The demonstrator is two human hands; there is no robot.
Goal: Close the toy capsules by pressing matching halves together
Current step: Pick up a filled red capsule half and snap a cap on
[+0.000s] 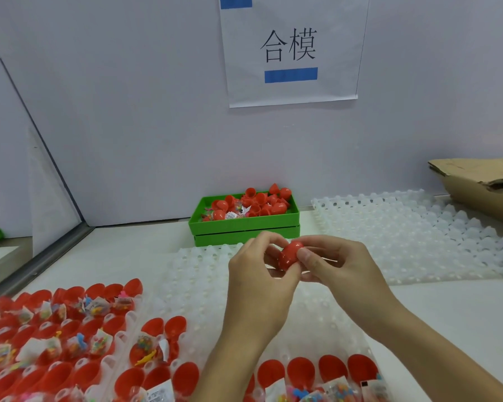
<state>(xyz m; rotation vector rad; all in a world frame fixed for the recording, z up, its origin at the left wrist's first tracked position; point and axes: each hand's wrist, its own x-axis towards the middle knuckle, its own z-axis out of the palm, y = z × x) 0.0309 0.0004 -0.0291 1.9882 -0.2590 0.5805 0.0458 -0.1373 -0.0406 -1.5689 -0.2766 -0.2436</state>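
Head view, looking down over the desk [433, 309]: both hands are raised a little above it, meeting around one red capsule [290, 255]. The left hand [259, 274] curls its fingers round the capsule's near-left side, and the right hand [340, 265] pinches it from the other side, thumb laid across the top. So the capsule sits between the two hands, clear of the white dimpled tray [204, 285] beneath them.

From where I stand the seam between the halves is hidden by the fingers, so I cannot tell whether it has snapped shut. To do this step well, I would say the halves want to be squared to each other first, rims parallel, then squeezed straight along the capsule's long axis with even pressure from both sides. A skewed push is likely to let one edge ride over the other, or to trap the toy packet's corner in the joint. Smooth plastic like this may also slip out sideways if pinched only by the tips.

Below and to the left of the hands, rows of open red halves [154, 326] wait in trays, many holding bagged toys [144, 345]. Beyond the hands, a green bin [244, 224] holds loose red capsules and halves.
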